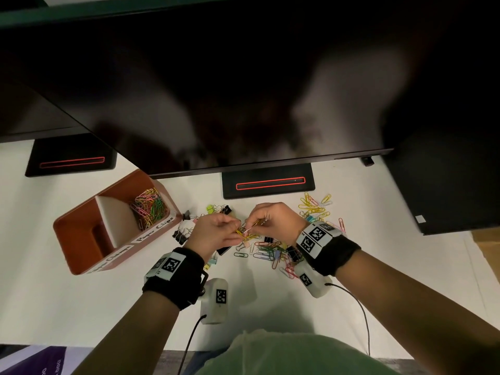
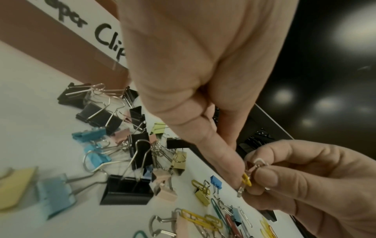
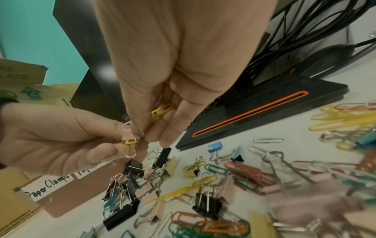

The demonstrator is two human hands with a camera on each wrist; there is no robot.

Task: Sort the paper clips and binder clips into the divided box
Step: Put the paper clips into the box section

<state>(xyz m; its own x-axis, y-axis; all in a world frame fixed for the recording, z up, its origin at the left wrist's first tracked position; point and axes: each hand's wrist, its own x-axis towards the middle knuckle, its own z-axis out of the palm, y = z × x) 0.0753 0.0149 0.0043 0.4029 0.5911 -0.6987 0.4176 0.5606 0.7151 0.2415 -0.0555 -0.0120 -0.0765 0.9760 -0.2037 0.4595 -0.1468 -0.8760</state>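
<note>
Together, both hands point(image 1: 216, 231) point(image 1: 273, 220) pinch tangled, looped wire paper clips point(image 1: 244, 231).

The room is dim, and the white desk point(image 1: 270, 307) is the brightest thing. The big black screen point(image 1: 216, 85) above the desk shows soft, fuzzy patches of reflected light. Faint shadows lie on the desk under the arms. Both wrist views bend at the edges. In them, the clips point(image 3: 315, 185) nearest the camera on the desk look smeared and out of focus.
</note>
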